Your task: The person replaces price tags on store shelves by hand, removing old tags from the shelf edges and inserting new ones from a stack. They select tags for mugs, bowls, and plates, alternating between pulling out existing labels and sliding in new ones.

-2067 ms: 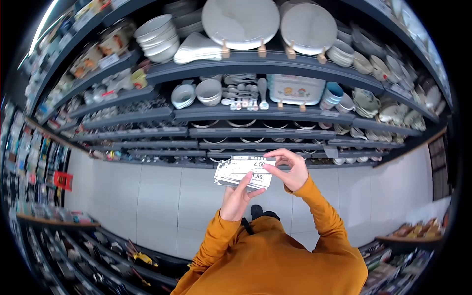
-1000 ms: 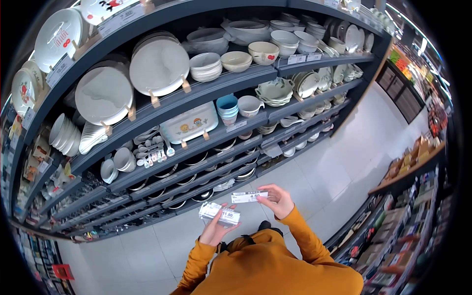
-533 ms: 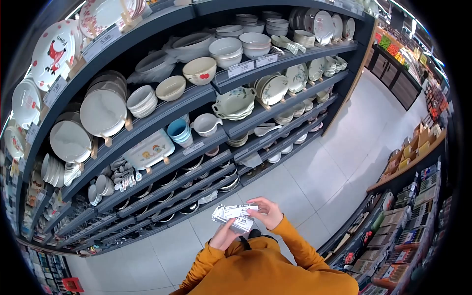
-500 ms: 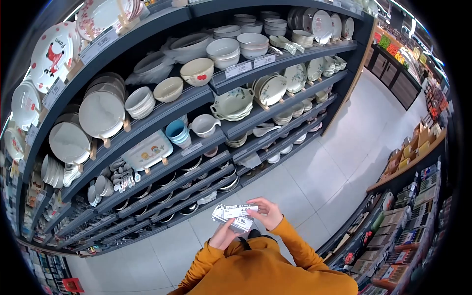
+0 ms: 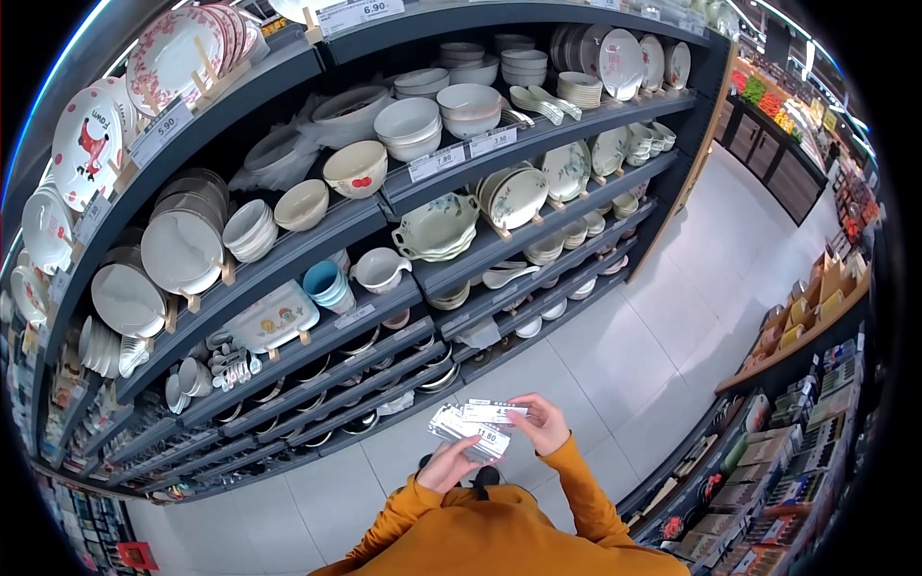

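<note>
My left hand (image 5: 449,467) is closed on a fanned stack of price labels (image 5: 490,442), the front one printed 11.80. Between the fingers of my right hand (image 5: 544,423) is a single price label (image 5: 488,413), starting with a 4; a fingertip covers part of its number. This label sits just above the stack and overlaps its upper edge. Both hands are in front of my body at the bottom middle, over the floor and away from the shelf.
A dark shelf unit (image 5: 423,272) with bowls, plates and cups curves along the left and front. White shelf labels (image 5: 437,164) sit on its edges. Tiled floor (image 5: 615,355) runs along the aisle. On the right stands another rack (image 5: 759,461) of packaged goods; a produce stand (image 5: 768,144) lies farther back.
My right hand has moved slightly right and up relative to the stack, drawing the single label away from it. The view has shifted, so the shelves appear farther left.
</note>
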`<state>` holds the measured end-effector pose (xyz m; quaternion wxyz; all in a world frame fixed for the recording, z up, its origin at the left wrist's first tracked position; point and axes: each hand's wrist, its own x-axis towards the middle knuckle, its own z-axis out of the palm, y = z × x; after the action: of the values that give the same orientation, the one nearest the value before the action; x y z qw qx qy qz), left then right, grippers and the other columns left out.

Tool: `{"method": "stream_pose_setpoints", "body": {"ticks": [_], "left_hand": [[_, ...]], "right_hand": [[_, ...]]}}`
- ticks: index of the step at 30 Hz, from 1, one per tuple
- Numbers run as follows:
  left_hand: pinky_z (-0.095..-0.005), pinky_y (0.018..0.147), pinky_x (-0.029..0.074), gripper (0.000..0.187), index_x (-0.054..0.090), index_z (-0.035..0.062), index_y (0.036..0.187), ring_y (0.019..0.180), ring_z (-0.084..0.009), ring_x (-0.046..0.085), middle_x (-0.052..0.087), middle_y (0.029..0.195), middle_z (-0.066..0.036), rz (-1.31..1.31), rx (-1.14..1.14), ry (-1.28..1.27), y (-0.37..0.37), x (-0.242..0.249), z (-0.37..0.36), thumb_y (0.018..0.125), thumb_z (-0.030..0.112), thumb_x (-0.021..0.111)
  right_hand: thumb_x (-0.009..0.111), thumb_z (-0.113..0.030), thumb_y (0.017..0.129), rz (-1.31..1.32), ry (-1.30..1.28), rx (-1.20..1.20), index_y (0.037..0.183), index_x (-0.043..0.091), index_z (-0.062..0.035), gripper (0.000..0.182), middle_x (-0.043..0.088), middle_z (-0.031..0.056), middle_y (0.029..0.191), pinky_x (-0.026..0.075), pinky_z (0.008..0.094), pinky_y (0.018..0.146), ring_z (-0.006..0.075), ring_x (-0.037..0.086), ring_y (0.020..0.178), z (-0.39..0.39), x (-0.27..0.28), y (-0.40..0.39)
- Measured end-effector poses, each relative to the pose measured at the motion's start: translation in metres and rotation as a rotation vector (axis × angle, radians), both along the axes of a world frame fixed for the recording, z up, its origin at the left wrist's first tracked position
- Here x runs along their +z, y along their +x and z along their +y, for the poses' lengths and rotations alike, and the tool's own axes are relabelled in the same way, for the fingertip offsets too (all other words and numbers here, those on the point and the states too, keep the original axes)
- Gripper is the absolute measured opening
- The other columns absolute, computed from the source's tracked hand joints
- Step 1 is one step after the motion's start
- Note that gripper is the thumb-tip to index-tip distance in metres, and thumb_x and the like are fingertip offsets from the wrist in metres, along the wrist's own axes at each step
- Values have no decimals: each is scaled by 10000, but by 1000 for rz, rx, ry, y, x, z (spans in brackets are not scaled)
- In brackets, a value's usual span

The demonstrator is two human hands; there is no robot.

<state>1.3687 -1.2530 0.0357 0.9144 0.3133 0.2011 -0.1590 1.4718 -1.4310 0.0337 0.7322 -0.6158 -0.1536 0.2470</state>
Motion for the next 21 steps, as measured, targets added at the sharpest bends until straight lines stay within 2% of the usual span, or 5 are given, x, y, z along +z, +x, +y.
{"method": "stream_pose_setpoints", "body": {"ticks": [3, 6, 8, 18, 21], "left_hand": [[-490, 975, 463, 434, 360, -15, 1340, 1168, -270, 528, 509, 1280, -158, -6, 14, 16, 19, -9, 2, 941, 98, 486], [-409, 960, 467, 428, 359, -16, 1341, 1161, -266, 535, 500, 1306, -173, -49, -29, 20, 47, -15, 6, 951, 116, 476], [-371, 884, 483, 427, 386, 18, 1329, 1108, -226, 556, 537, 1268, -131, -28, -43, -7, 72, -21, 8, 940, 127, 525], [-313, 932, 438, 370, 445, 24, 1273, 1096, -175, 551, 568, 1183, -80, -237, 28, 64, 224, 5, -8, 932, 112, 559], [-292, 913, 433, 340, 474, 31, 1247, 1055, -144, 552, 570, 1123, -46, -244, 123, 77, 263, 19, -18, 928, 100, 570]], "right_hand": [[609, -22, 887, -39, 4, -23, 1092, 550, 31, 219, 634, 111, 1033, 503, 255, 810, 144, 613, 952, 2, -8, 24], [613, -29, 886, -68, 19, -40, 1085, 555, 32, 217, 639, 114, 1027, 507, 261, 803, 147, 622, 936, 2, -1, 58], [619, -31, 882, -102, 9, -46, 1082, 557, 30, 218, 645, 99, 1012, 515, 271, 795, 139, 623, 922, -1, 20, 88], [629, -67, 880, -715, -282, -136, 1044, 600, 8, 183, 670, 97, 976, 508, 268, 789, 133, 642, 881, -28, 143, 301], [623, -94, 892, -777, -189, -171, 1033, 612, 0, 170, 671, 65, 955, 491, 250, 784, 113, 630, 848, -33, 173, 368]]}}
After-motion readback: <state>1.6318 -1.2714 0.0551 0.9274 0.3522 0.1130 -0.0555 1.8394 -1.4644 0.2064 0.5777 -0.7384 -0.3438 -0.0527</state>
